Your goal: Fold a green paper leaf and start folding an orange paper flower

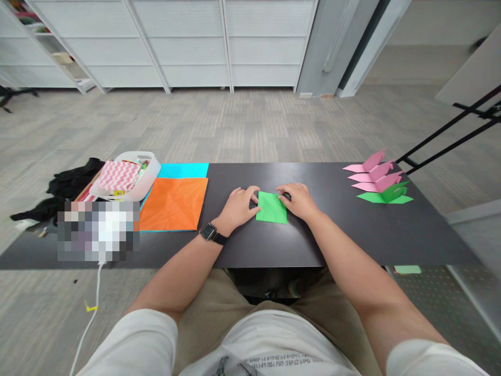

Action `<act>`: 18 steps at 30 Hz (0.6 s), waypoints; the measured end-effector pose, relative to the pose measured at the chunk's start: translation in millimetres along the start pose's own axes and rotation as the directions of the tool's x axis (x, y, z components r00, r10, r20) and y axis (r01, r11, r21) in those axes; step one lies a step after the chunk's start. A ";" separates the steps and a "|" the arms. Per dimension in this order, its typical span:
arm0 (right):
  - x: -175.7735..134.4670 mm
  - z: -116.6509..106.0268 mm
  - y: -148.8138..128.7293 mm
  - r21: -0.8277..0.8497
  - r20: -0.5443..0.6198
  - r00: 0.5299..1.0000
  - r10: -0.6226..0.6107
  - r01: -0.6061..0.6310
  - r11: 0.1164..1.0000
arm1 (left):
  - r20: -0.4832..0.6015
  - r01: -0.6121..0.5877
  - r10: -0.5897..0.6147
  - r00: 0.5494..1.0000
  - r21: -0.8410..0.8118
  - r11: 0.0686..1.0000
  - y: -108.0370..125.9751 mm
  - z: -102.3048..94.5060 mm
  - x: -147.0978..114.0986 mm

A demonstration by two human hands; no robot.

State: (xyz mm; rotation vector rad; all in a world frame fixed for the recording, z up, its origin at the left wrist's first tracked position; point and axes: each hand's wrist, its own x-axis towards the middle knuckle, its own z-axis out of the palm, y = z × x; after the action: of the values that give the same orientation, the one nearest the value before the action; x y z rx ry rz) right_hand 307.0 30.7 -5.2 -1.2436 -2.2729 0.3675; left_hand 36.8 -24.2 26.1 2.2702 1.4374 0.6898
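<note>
Far left of the dark tabletop (352, 235): black cloth (70, 183), then a white basket (151, 175) holding zigzag-patterned paper. Next: orange sheet (174, 203) lying over a cyan sheet (183, 170). Centre: my left hand (238, 206), watch on the wrist, fingers curled and pressing the left edge of a green folded paper (271, 208) lying flat; my right hand (299, 201) presses its upper right corner, fingers together. Far right: three pink folded pieces (371, 175), one green folded piece (387, 196).
</note>
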 end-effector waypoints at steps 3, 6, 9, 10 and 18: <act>0.1 -0.3 -1.7 -0.009 -0.006 1.000 -0.001 0.001 1.000 | 0.012 -0.025 0.024 1.000 0.030 0.999 -1.0 -1.1 -1.4; 0.3 -1.2 -4.2 -0.017 -0.002 1.000 -0.001 0.001 1.000 | 0.007 -0.063 0.063 0.998 0.075 0.995 -1.7 -3.8 -2.7; 0.3 -1.8 -5.8 -0.028 0.000 1.000 -0.008 0.008 1.000 | 0.024 -0.168 0.166 0.986 0.098 0.981 -2.1 -6.9 -3.4; 0.3 -1.9 -6.0 -0.031 0.000 1.000 -0.012 0.012 0.999 | 0.042 -0.208 0.205 0.978 0.096 0.973 -2.3 -7.5 -3.5; -0.4 -0.7 -6.5 -0.061 0.008 1.000 -0.016 0.017 0.998 | 0.172 -0.279 0.260 0.950 0.093 0.956 -2.6 -6.1 -5.3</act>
State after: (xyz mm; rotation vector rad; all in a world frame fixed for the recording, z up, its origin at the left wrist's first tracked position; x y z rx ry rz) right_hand 303.0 26.8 -1.7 -1.2548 -2.3154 0.2988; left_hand 29.5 -27.7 28.6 2.5789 1.1321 0.4988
